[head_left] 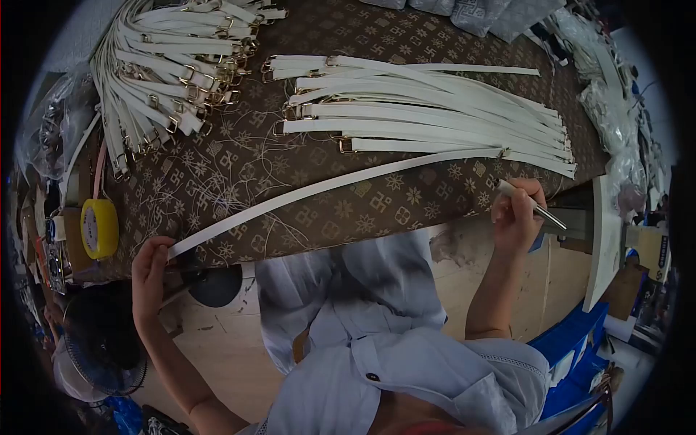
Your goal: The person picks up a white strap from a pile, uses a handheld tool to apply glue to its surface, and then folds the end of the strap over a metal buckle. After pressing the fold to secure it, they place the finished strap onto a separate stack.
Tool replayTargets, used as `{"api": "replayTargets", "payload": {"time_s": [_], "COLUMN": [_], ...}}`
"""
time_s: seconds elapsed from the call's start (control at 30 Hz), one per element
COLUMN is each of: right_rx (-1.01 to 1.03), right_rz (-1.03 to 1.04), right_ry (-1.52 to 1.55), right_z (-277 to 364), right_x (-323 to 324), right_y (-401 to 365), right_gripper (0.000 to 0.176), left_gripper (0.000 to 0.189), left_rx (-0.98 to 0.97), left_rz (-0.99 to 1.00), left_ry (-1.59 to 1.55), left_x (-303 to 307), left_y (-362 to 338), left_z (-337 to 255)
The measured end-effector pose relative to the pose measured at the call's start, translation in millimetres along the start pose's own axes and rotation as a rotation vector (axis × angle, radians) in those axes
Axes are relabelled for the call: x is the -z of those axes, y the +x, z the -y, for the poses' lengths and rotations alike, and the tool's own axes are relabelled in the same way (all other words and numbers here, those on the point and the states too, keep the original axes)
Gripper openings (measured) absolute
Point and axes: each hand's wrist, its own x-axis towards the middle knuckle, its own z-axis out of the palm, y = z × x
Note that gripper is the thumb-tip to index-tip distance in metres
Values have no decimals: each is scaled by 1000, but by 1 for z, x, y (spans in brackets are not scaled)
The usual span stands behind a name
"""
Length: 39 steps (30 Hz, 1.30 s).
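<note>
Two hands held one long white strap (326,190), which lay diagonally across the surface (406,212). The left hand (148,272) had its fingers closed around the strap's near end at the surface edge. The right hand (516,212) had its fingers closed on a slim metal-tipped tool (549,215) near the strap's far end; whether the tool touched the strap could not be determined. A brown patterned cloth covered the surface. Beyond the strap lay a fanned batch of buckled straps (428,109) and a second heap (174,65). A yellow tape roll (98,228) sat at the left edge. A fan (101,344) and blue crates (573,337) stood below.
</note>
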Motion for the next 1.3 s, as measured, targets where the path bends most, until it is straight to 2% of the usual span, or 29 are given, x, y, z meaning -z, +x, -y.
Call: {"api": "replayTargets", "payload": {"time_s": [0.47,0.7,0.83,1.07,1.17,1.23,1.3], "right_rx": [65,154,229,242,248,293,285], "right_rz": [-124,-218,-215,-256,-237,-248,-249], "right_ry": [-15,13,18,98,104,72,108], "right_z": [7,19,22,22,23,23,19], "right_x": [18,25,34,48,57,60,69], "right_y": [-1,-6,-9,-16,-18,-19,-22], "right_gripper": [20,22,23,21,19,18,17], "left_gripper": [20,21,20,20,19,18,17], "left_rx": [127,47,53,117,32,-166,-207], "left_rz": [24,56,66,70,-19,-104,-59], "left_ry": [7,52,51,63,56,124,69], "left_x": [2,7,9,7,-8,-30,-64], "left_y": [16,20,21,21,23,32,44], "left_z": [-4,3,6,-5,-18,-46,-90]}}
